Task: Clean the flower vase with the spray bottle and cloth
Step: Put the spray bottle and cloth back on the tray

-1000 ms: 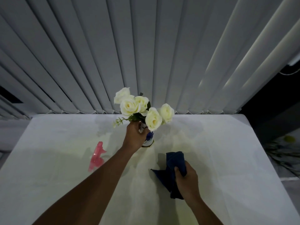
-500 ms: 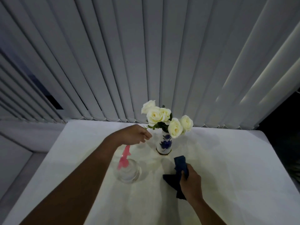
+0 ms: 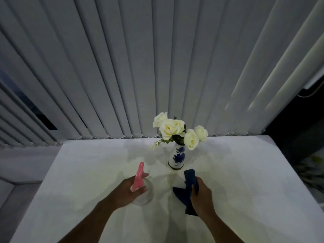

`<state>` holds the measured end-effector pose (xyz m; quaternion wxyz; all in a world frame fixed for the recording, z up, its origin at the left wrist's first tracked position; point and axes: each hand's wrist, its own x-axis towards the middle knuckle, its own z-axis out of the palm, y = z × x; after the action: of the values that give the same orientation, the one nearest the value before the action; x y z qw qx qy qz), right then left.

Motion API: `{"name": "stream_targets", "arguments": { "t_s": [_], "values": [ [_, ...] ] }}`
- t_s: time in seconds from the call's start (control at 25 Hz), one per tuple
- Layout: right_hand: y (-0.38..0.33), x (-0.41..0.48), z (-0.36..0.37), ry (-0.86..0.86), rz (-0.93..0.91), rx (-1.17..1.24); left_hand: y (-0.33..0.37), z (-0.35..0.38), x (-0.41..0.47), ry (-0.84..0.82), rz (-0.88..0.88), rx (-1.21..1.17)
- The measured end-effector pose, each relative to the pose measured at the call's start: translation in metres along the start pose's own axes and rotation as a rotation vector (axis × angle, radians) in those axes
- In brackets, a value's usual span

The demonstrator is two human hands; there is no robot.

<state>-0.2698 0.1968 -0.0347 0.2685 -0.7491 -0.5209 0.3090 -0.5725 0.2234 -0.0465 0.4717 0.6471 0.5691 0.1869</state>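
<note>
A white vase with blue flower patterns stands upright on the white table, holding several cream roses. In front of it to the left is a clear spray bottle with a pink head; my left hand is wrapped around its neck. My right hand grips a dark blue cloth just right of the bottle, below and slightly right of the vase. Neither hand touches the vase.
Grey vertical blinds hang right behind the table's far edge. The table drops off at its left and right sides; something dark with greenery lies beyond the right edge.
My left hand let go of the vase, drew back toward me and closed on the spray bottle. The right hand kept holding the cloth. The camera view tilted upward.
</note>
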Motion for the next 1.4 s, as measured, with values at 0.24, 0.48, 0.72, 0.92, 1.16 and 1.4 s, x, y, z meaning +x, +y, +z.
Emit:
{"name": "stream_targets", "arguments": {
  "t_s": [0.24, 0.48, 0.72, 0.92, 1.16, 1.4],
  "values": [
    [-0.005, -0.009, -0.005, 0.068, 0.077, 0.042, 0.027, 0.019, 0.007, 0.115, 0.073, 0.085],
    [0.017, -0.022, -0.082, 0.230, -0.003, 0.037, 0.129, 0.068, 0.023, -0.165, 0.261, 0.111],
    [0.093, -0.080, -0.203, 0.503, 0.116, 0.054, 0.255, 0.183, 0.035, -0.354, 0.468, 0.103],
    [0.209, -0.195, -0.276, 0.831, 0.482, 0.220, 0.326, 0.340, -0.004, -0.558, 0.608, 0.122],
    [0.322, -0.321, -0.291, 0.961, 0.751, 0.317, 0.335, 0.510, -0.085, -0.809, 0.659, 0.160],
    [0.393, -0.360, -0.263, 0.597, 0.699, 0.107, 0.319, 0.584, -0.114, -0.808, 0.589, 0.162]
  ]
}}
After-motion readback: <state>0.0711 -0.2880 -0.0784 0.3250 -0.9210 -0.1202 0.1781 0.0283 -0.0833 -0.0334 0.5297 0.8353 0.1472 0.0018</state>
